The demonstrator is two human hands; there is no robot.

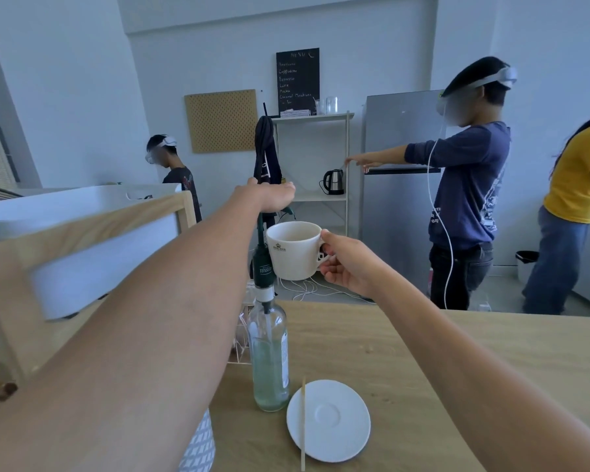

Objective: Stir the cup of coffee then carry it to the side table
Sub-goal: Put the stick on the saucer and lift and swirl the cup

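Cup (294,250), white with dark crest, hangs from right hand (349,264).

At frame center our right hand (349,264) holds a white coffee cup (295,250) by its handle, while our left hand (269,195) presses the syrup bottle (269,349) pump; lower center, a wooden stirrer (303,424) lies across the saucer (334,420).
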